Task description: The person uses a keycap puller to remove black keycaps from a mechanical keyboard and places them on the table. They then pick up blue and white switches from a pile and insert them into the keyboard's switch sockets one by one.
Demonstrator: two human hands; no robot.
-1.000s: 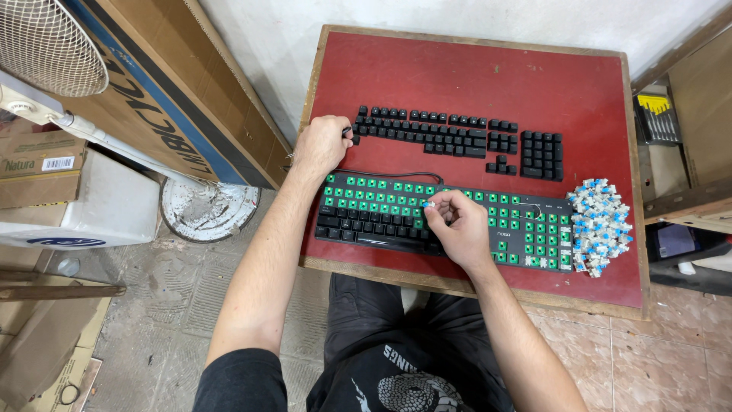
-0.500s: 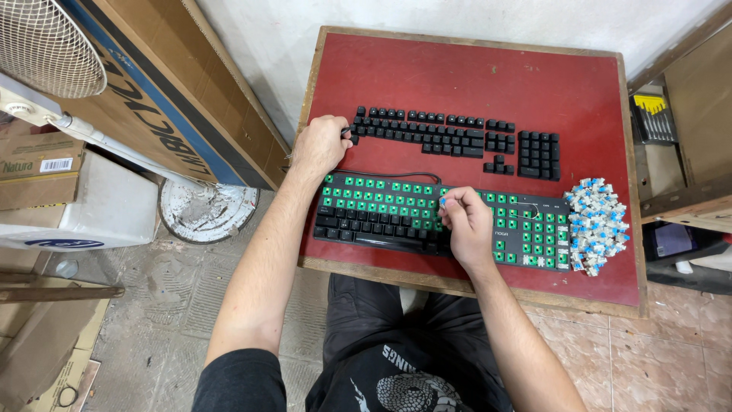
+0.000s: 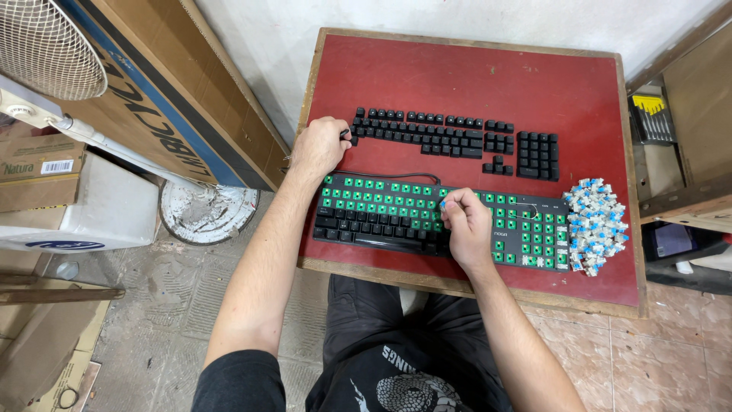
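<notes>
**A:** Two hands on the bench [image 3: 457, 84], both busy. The left hand [image 3: 320, 145] sits at the left end of the keycap rows [image 3: 450, 137], fingers curled in, pinching what looks like one black keycap [image 3: 345, 135] at the tip. The right hand [image 3: 467, 221] is down on the keyboard [image 3: 427, 221], roughly mid-board, fingers bunched tight on something small with a bit of blue showing, can't tell for sure what it is.

**B:** So where's the board relative to all that?

**A:** Keyboard lies along the near edge of the red bench top, right under the right hand, and the left hand is just past its far left corner. The lower left rows have black caps on; the rest is bare green sockets. The keycap rows lie laid out in keyboard shape just behind it, apart from it.

**B:** And the pile on the right?

**A:** Heap of switches [image 3: 595, 225], white and blue, touching the right end of the keyboard, well apart from both hands. A fan [image 3: 46, 46] and cardboard boxes [image 3: 168, 91] stand off to the left on the floor.
</notes>
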